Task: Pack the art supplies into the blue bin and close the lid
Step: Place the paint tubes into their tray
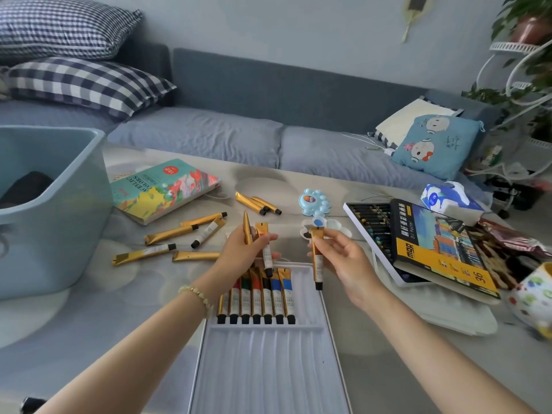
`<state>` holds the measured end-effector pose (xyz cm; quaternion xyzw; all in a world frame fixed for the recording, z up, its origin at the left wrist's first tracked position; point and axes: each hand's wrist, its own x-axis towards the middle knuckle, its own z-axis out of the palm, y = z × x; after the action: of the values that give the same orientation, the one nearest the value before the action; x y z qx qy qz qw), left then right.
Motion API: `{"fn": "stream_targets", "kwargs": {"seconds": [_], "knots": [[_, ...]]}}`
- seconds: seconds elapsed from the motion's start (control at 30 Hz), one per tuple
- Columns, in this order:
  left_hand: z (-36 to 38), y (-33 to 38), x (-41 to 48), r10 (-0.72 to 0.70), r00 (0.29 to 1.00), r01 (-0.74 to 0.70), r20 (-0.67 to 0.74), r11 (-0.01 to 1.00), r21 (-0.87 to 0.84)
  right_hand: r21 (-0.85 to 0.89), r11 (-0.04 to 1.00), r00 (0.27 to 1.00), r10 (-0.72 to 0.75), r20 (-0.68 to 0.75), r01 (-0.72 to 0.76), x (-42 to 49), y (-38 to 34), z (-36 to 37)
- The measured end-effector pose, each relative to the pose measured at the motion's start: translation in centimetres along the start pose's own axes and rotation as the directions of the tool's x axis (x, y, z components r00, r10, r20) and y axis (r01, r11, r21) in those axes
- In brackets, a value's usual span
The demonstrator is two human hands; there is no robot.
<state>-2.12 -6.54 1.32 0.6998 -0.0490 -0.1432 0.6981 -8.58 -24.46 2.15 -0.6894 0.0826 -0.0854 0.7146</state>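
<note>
Paint tube (317, 259) hangs cap-down, pinched in the grip of the right hand (343, 258) over the white tray (268, 369); the left hand (242, 252) clasps 2 tubes (266, 252). Best seat each flat beside the 7 slotted tubes (257, 297), caps aligned. Blue bin (44, 222) stands open, left of the tray.

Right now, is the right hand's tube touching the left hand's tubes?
Apart. Head view shows a gap between the tube in the right hand and tubes in the left hand.
</note>
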Motion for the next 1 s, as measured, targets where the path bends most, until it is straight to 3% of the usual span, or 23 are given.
{"fn": "stream_targets", "kwargs": {"seconds": [0.3, 0.47, 0.7, 0.87, 0.93, 1.0], "knots": [[-0.4, -0.9, 0.6, -0.017, 1.0, 0.017, 0.001, 1.0, -0.015, 0.0, 0.999, 0.996, 0.051, 0.074, -0.052, -0.5, 2.0, 0.8], [-0.4, -1.0, 0.9, -0.041, 0.999, 0.041, -0.006, 0.998, -0.05, -0.1, 0.995, 0.987, 0.011, 0.163, 0.006, -0.9, 2.3, 1.1], [-0.4, -1.0, 0.9, -0.051, 0.998, 0.05, -0.021, 0.998, -0.031, -0.294, 0.954, 0.992, -0.017, 0.125, 0.053, 0.1, 2.6, 0.7], [-0.7, -0.7, 0.6, -0.036, 0.999, 0.036, -0.006, 0.998, -0.06, -0.624, 0.762, 0.985, -0.132, 0.114, 0.174, 0.6, 3.0, 0.8], [-0.9, -0.6, 0.4, -0.01, 1.0, 0.01, 0.006, 0.999, -0.039, -0.704, 0.683, 0.981, -0.14, 0.133, 0.193, 0.7, 3.0, 0.8], [-1.0, -0.3, 0.2, 0.009, 1.0, -0.009, 0.013, 0.999, -0.044, -0.715, 0.673, 0.982, -0.122, 0.144, 0.188, 0.8, 2.5, 0.9]]}}
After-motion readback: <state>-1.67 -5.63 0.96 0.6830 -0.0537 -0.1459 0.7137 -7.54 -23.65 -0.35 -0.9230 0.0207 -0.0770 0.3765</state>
